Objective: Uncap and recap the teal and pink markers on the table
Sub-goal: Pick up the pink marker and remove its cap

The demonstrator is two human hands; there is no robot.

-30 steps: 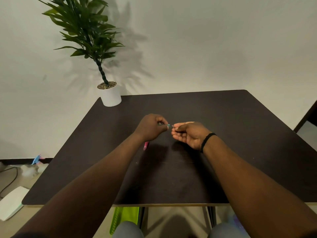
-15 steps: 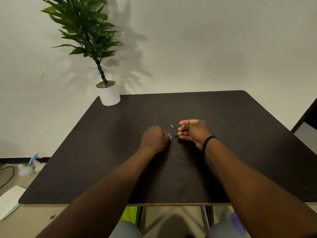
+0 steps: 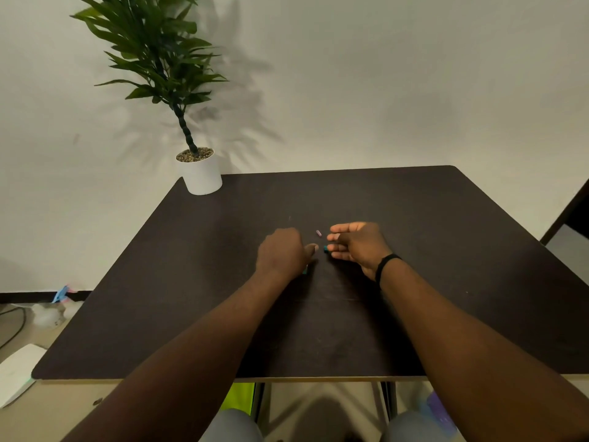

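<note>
My left hand (image 3: 282,253) rests knuckles-up on the dark table (image 3: 446,237), fingers curled shut. A sliver of the teal marker (image 3: 305,270) pokes out under its near edge, and the rest of what it grips is hidden. A small pink cap (image 3: 318,233) lies on the table between my hands. A teal cap (image 3: 325,249) lies right at the fingertips of my right hand (image 3: 361,245). That hand hovers with its fingers spread and nothing held in them. The pink marker's body is out of sight.
A potted plant in a white pot (image 3: 201,173) stands at the table's far left corner. The table's near edge (image 3: 318,378) runs just above my knees. Cables and a white object (image 3: 16,371) lie on the floor to the left.
Both hands came apart and dropped to the table. My right hand let go of the teal cap and spread open. The pink and teal caps now lie loose between the hands.
</note>
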